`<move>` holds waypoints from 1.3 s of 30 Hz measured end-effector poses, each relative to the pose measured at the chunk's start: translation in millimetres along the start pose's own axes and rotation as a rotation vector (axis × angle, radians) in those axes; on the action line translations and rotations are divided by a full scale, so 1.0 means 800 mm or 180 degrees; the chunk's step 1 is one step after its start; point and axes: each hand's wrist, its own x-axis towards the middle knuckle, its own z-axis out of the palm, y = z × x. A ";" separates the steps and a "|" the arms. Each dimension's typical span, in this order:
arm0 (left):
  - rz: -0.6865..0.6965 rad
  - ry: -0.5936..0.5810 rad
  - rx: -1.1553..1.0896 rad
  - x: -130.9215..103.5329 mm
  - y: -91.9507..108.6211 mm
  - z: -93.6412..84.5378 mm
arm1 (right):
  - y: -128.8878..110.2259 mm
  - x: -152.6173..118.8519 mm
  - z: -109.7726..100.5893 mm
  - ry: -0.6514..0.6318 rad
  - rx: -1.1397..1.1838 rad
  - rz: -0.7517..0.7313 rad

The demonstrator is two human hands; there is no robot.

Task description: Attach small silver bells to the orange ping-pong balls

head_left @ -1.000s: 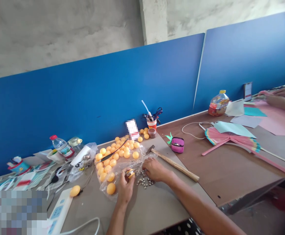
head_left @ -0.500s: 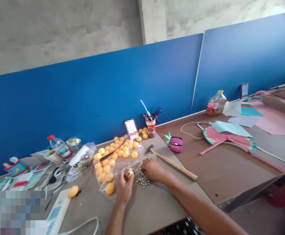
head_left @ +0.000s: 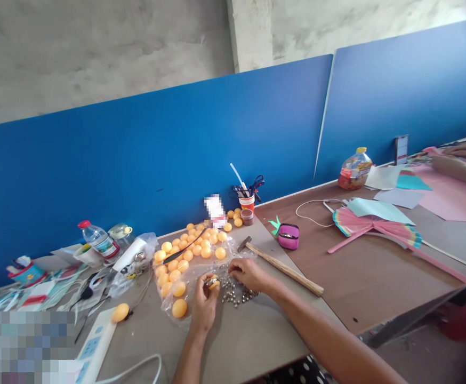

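Note:
My left hand (head_left: 206,304) is closed around an orange ball (head_left: 216,284) with shiny metal bits on its upper side; the fingers cover much of it. Just to the right, my right hand (head_left: 248,274) is held in a pinch over a scatter of small silver metal pieces (head_left: 233,297). Whatever its fingertips hold is too small to make out. Beyond both hands, several orange balls (head_left: 179,308) lie on and about a clear plastic bag (head_left: 201,271). A black strap-like strip (head_left: 181,252) rests across the balls.
Right of my hands lies a wooden-handled hammer (head_left: 284,269), near a purple box (head_left: 288,236). A power strip (head_left: 97,341) and a bottle (head_left: 99,241) are at left. A pink paper fan shape (head_left: 371,224) and another person's hands (head_left: 463,160) are at right.
My right hand has shifted slightly left toward the held ball, uncovering more metal pieces beneath it. My left hand stays nearly in place, still holding the ball.

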 end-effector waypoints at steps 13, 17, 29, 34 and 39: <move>0.0022 -0.0175 -0.0122 -0.001 -0.017 0.003 | -0.002 0.001 0.019 -0.0456 0.2179 0.0601; -0.0016 -0.0236 -0.0077 -0.002 -0.015 0.004 | -0.005 -0.001 0.025 -0.0417 0.1810 0.0487; 0.0206 -0.0192 0.0194 -0.006 -0.006 0.006 | -0.011 -0.001 0.031 -0.0149 0.1065 0.0315; 0.0276 -0.0205 0.0332 -0.006 -0.004 0.006 | -0.013 -0.001 0.030 -0.0179 0.1042 0.0423; 0.0327 -0.0127 0.0394 -0.006 -0.006 0.006 | -0.012 -0.001 0.027 -0.0220 0.0945 0.0401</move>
